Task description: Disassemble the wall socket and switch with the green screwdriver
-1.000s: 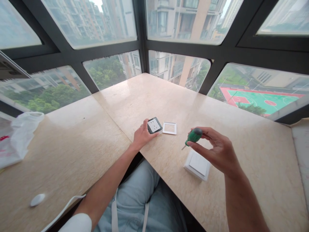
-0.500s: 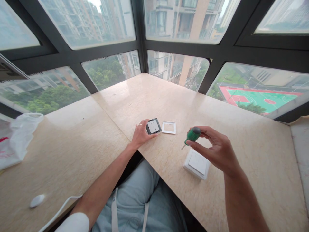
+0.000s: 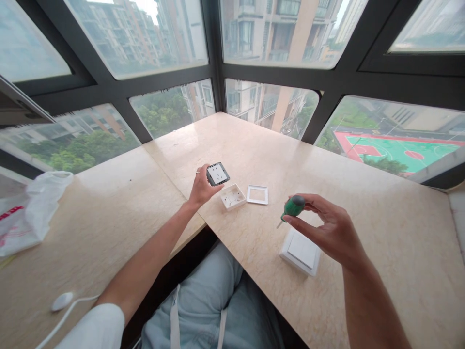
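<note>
My left hand [image 3: 202, 186] grips the edge of a wall socket [image 3: 218, 174], a white face with slots in a dark frame, and holds it up off the counter. Just below and to its right lies an open white mounting box [image 3: 233, 197], its inside showing. Beside that box a white cover frame [image 3: 257, 194] rests flat. Between the thumb and fingers of my right hand [image 3: 323, 223] is a screwdriver [image 3: 293, 207] with a green and black handle, its tip slanting down to the left. Under this hand sits a white wall switch on a box [image 3: 300, 252].
The pale stone countertop [image 3: 385, 232] runs up to dark-framed corner windows. A white plastic bag [image 3: 39, 208] lies at the left. Nearer me are a round white object [image 3: 62, 301] and a white cable [image 3: 65, 317].
My left hand has lifted the socket up and to the left, uncovering the white mounting box. My right hand keeps the screwdriver in nearly the same place. The view has shifted slightly.
</note>
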`<state>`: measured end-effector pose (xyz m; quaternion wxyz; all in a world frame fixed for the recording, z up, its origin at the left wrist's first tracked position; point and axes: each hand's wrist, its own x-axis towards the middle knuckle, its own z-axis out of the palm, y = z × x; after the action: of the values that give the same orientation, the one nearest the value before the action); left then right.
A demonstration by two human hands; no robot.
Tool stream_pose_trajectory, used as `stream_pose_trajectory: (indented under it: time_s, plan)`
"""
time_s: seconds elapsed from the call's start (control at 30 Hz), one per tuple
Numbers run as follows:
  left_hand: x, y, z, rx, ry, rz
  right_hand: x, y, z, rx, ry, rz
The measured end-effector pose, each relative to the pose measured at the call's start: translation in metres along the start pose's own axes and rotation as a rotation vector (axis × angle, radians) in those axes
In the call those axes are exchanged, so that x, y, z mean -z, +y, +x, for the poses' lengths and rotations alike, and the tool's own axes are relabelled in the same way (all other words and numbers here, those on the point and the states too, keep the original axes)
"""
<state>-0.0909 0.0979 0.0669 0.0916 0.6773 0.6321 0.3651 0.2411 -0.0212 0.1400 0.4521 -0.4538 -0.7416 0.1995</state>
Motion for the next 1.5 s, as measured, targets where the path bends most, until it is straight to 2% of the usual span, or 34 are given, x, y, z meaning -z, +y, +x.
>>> stream_pose_trajectory:
  time_s: [0.17,0.37,0.6,0.77,0.87,0.97,1.1,1.17,1.3,1.5]
  plan:
    - [0.017,-0.017,0.016,0.010,-0.072,0.079,-0.001,0.002,0.000,0.007,-0.005,0.003]
    - [0.022,-0.029,0.020,0.081,-0.165,0.052,-0.002,0.003,-0.001,0.021,-0.006,-0.021]
    - [0.029,-0.035,0.028,0.104,-0.386,0.031,-0.003,0.001,0.000,0.028,-0.001,-0.019]
    - [0.029,-0.041,0.027,0.170,-0.381,-0.024,-0.002,-0.001,0.000,0.030,0.001,-0.027]
    - [0.030,-0.045,0.028,0.169,-0.371,0.014,0.000,-0.002,-0.001,0.024,0.004,-0.035]
    - [0.036,-0.047,0.031,0.118,-0.391,0.158,0.000,-0.002,0.000,0.027,0.003,-0.044]
    - [0.046,-0.044,0.041,-0.094,-0.501,0.512,0.000,-0.003,0.000,0.038,0.002,-0.041]
    - [0.048,-0.041,0.046,-0.160,-0.559,0.600,-0.001,-0.003,0.000,0.040,0.003,-0.036]
    - [0.038,-0.034,0.055,-0.216,-0.671,0.695,-0.004,-0.004,0.001,0.052,0.003,-0.039]
    - [0.003,-0.026,0.062,-0.269,-0.848,0.735,-0.004,-0.003,0.001,0.051,-0.004,-0.046]
